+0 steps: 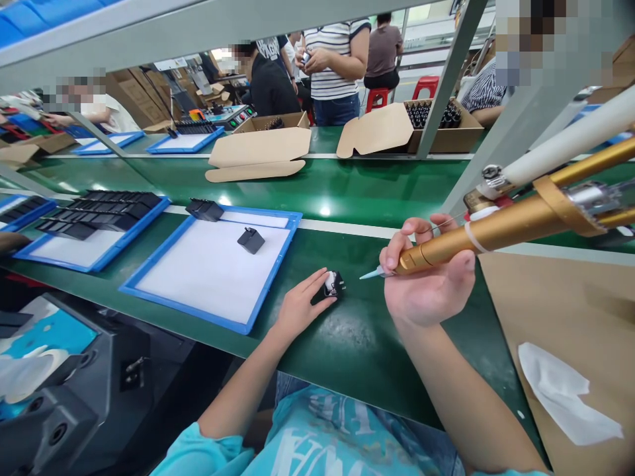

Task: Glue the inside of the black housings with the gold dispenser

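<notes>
My left hand rests on the green bench, its fingers pinching a small black power adapter with a white inside and metal prongs pointing right. Across my right palm lies a gold dispensing pen, with the fingers curled around its front end. The pen's pale blue needle tip points left toward the adapter, a short distance away from it. To the left of my hands, a blue-rimmed tray carries a black adapter housing on its white lining and another black housing at its back corner.
A second tray at far left holds several black housings. Brown cardboard with a crumpled white tissue covers the bench at right. A grey metal frame crosses above. People, open cartons and trays are beyond the green belt.
</notes>
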Demonstrator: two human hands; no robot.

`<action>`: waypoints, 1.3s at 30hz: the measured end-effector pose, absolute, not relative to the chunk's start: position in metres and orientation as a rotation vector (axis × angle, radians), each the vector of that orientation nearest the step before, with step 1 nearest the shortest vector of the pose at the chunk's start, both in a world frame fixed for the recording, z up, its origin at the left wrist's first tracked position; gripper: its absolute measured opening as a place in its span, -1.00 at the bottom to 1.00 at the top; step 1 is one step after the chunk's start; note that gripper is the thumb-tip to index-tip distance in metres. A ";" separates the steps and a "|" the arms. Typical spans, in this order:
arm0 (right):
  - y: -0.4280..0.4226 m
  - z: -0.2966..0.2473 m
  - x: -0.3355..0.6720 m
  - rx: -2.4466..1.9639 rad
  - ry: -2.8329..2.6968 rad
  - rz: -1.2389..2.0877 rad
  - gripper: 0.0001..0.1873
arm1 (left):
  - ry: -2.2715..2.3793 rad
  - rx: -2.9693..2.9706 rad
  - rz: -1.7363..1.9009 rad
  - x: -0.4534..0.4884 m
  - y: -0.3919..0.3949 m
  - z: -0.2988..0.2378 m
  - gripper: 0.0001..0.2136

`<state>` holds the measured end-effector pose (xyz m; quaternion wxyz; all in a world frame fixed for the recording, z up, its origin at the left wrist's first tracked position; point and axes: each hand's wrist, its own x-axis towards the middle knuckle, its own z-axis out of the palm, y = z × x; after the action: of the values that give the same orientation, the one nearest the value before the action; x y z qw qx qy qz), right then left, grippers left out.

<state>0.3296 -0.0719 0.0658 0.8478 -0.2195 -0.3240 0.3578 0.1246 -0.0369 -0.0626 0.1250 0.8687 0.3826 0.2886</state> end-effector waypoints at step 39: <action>-0.072 0.067 0.330 -0.500 -0.679 0.745 -0.60 | 0.535 2.173 0.480 0.150 0.009 -0.034 -0.77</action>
<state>0.3303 -0.0719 0.0674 0.8458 -0.2372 -0.3219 0.3530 0.1503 0.0088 -0.0341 0.4137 0.8644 0.2128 0.1911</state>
